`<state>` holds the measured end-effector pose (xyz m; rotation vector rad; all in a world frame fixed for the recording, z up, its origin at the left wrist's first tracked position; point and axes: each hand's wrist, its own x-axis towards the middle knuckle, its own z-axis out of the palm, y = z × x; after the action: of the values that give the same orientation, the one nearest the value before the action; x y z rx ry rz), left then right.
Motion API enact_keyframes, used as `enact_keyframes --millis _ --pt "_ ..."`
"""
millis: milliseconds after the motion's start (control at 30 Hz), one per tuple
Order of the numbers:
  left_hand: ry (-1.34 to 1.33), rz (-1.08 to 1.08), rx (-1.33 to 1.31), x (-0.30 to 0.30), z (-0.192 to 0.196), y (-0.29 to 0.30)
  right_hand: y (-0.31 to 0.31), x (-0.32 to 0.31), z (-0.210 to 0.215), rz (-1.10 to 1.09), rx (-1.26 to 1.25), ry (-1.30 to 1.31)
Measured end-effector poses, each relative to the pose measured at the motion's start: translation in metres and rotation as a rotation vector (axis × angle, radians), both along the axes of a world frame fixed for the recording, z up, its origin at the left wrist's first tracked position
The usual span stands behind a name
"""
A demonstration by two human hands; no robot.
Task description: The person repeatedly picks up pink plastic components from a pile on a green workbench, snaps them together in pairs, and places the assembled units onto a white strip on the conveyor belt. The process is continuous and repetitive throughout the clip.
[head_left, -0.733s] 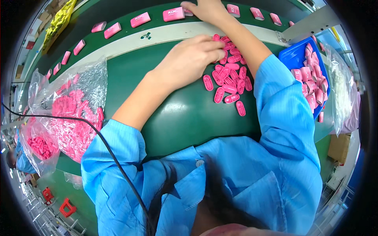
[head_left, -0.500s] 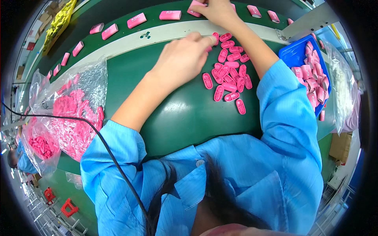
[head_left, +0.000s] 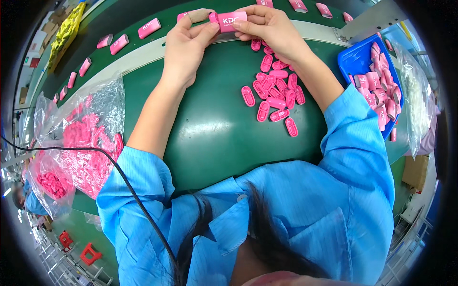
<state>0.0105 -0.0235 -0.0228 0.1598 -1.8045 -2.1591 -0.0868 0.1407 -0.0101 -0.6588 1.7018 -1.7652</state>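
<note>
Over the near edge of the belt, my right hand [head_left: 279, 35] grips a pink flattened-tube casing [head_left: 227, 21] with white print, its thumb on the near face. My left hand [head_left: 183, 55] pinches a small bright pink oval end cap [head_left: 213, 18] against the casing's left end; how far it is seated I cannot tell. One left fingertip wears a beige cover. Below my right hand lies a loose pile of similar pink oval end caps [head_left: 275, 102] on the green worktop [head_left: 205, 143].
Pink casings [head_left: 149, 28] lie spaced along the green belt behind a pale rail [head_left: 138, 57]. A blue bin [head_left: 350, 64] of casings stands at right, beside a clear bag of white pieces [head_left: 417, 109]. Clear bags of pink parts [head_left: 86, 138] sit at left; a black cable [head_left: 129, 176] crosses my left sleeve.
My right hand has brought a casing nearer from the belt. My left hand has moved left and up from the pile, bringing a cap to the casing's end. Belt casings have shifted left.
</note>
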Motion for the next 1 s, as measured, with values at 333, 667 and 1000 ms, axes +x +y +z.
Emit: enact_keyframes --millis 333,667,1000 --pt "-0.008 0.088 -0.48 0.009 0.015 0.001 0.002 0.0 -0.01 -0.057 -0.12 0.143" --pt "0.143 0.275 -0.88 0.02 0.008 0.032 -0.009 0.022 0.006 -0.182 -0.034 0.204" --pt "0.457 0.265 -1.288 0.0 0.019 0.006 -0.054 -0.046 -0.002 -0.203 0.229 0.594"
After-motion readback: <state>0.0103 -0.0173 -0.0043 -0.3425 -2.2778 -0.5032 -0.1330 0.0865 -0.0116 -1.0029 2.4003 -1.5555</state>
